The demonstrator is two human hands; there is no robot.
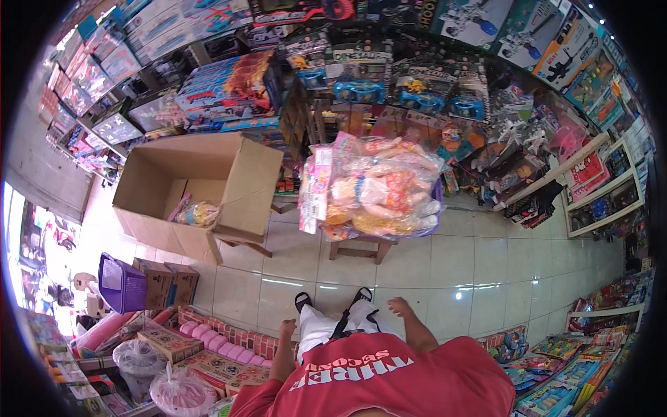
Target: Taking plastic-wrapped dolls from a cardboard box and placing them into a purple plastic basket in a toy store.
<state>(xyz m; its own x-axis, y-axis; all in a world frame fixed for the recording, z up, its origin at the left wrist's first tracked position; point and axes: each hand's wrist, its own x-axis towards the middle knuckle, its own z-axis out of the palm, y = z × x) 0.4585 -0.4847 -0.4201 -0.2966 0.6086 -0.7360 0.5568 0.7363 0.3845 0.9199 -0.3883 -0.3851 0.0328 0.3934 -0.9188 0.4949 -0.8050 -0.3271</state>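
My left hand hangs beside my white trousers with nothing visible in it; its fingers are too small to make out. On the other side, my right hand is held away from my leg, fingers loosely curled and apart, holding nothing. Ahead of me, several dolls in clear plastic bags are heaped in a purple basket, mostly hidden beneath them. A wooden stool supports the basket. To its left, a cardboard box lies open, with a bagged doll inside. Neither hand touches these things.
Shelves of packaged toys run along the front. A purple plastic basket stands at left by small cartons. Behind me are plastic-wrapped containers and more packaged toys. Pale floor tiles lie between.
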